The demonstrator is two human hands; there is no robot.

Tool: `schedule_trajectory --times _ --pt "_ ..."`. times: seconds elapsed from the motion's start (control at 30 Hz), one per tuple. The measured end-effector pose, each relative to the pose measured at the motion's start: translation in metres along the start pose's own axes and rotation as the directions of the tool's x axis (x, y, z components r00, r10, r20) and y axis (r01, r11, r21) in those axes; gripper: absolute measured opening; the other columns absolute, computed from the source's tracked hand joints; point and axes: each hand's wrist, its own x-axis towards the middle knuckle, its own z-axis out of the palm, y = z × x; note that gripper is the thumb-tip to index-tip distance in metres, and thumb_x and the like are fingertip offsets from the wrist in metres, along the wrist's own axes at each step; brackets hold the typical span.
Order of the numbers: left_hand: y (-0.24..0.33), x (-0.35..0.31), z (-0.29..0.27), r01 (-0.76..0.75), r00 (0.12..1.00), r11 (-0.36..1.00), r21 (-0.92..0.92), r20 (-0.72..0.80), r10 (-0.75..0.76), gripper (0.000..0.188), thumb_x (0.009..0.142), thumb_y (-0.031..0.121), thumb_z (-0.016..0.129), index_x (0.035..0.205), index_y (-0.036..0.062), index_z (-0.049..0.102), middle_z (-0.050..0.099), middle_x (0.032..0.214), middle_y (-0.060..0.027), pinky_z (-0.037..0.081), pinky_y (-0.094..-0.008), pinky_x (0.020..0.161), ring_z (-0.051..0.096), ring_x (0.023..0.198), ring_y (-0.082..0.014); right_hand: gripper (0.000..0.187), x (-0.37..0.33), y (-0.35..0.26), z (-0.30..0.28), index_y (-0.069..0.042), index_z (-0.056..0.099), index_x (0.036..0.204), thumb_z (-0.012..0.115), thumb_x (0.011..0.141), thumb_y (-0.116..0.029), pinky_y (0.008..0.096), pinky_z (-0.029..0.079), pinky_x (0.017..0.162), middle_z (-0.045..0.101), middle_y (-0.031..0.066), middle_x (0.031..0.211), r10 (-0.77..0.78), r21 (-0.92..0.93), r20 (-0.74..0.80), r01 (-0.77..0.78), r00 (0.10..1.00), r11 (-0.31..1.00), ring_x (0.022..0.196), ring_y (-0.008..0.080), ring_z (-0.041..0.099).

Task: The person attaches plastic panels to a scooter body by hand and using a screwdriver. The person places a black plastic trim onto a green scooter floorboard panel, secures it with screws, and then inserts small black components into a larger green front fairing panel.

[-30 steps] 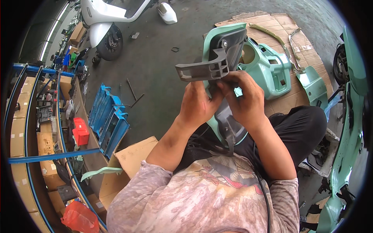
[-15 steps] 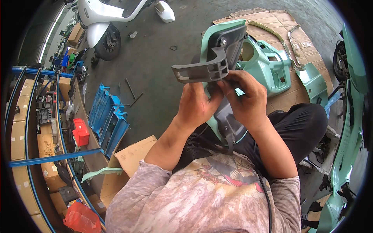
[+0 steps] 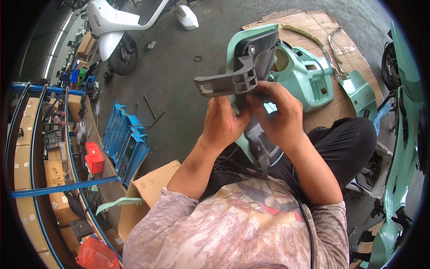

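Grey concrete floor [image 3: 179, 89] lies under you. Your left hand [image 3: 224, 123] and right hand [image 3: 280, 119] both clasp a mint-green scooter panel [image 3: 251, 89] with its dark grey bracket [image 3: 237, 74], held up above your lap; beyond it, more green panels [image 3: 304, 76] rest on flattened cardboard [image 3: 313, 27].

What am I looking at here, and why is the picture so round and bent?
No machine here: a person wears a wide fisheye camera on the head, looking down, so straight edges curve. The two forearms come up from below. The left hand and right hand together hold up a mint-green scooter panel with a grey bracket on it, above the lap. On the concrete floor lie flattened cardboard carrying more green panels, a blue crate, a red box and a cardboard box. A white scooter stands farther off, and a green scooter is at the right.
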Motion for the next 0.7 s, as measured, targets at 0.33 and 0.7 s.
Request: schedule_trajectory --times 0.33,0.7 --pt "-0.003 -0.007 0.005 0.011 0.999 0.988 0.152 0.043 -0.018 0.039 0.084 0.009 0.067 0.117 -0.0025 0.050 0.058 0.107 -0.0195 0.047 -0.0398 0.080 0.060 0.096 -0.0317 0.021 -0.011 0.000 0.004 0.001 0.060 0.100 0.067 0.083 -0.011 0.0377 0.052 0.068 0.064 0.0155 0.090 0.158 -0.018 -0.006 -0.158 0.987 0.987 0.078 0.0326 0.064" --pt "-0.075 -0.004 -0.063 0.127 0.987 0.991 -0.047 -0.092 -0.131 0.051 0.090 0.020 0.059 0.130 -0.0074 0.042 0.051 0.126 -0.0176 0.038 -0.0352 0.098 0.052 0.110 -0.0243 0.022 -0.090 0.008 -0.177 -0.002 0.058 0.111 0.062 0.090 -0.007 0.0265 0.052 0.067 0.066 0.0088 0.090 0.460 0.458 -0.444 -0.246 0.769 0.854 0.078 0.0116 0.062"
